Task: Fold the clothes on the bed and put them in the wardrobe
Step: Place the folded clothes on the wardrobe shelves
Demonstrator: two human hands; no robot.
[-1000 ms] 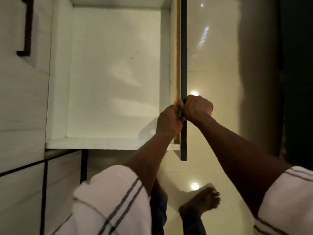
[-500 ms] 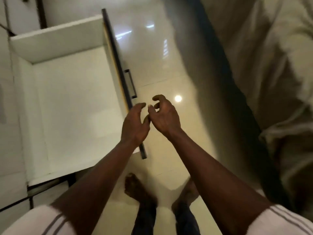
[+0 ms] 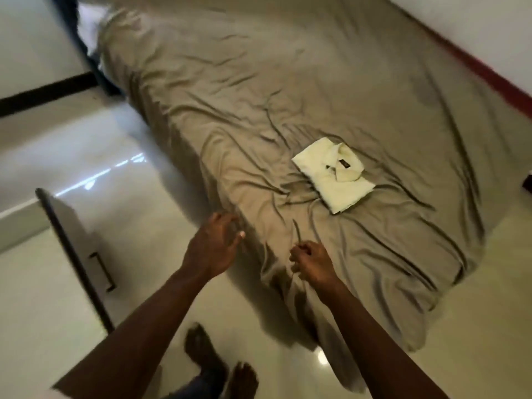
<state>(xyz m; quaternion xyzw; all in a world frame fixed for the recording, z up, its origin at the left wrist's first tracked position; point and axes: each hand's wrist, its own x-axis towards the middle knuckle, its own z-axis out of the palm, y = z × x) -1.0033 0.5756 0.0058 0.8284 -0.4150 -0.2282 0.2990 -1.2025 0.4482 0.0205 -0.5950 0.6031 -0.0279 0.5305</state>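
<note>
Folded cream shirt (image 3: 334,175) lies on the bed (image 3: 259,82). Left hand (image 3: 214,246) is released, empty. Right hand (image 3: 312,262) is curled; grasp cannot be determined.

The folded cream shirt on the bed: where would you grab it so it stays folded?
Probably by two opposite edges, left hand and right hand slid flat underneath, coming from the bed's near side. The folded cream shirt lies flat as a neat rectangle, collar up, on the wrinkled grey-brown bed sheet; pinching one corner would likely unfold it.
</note>
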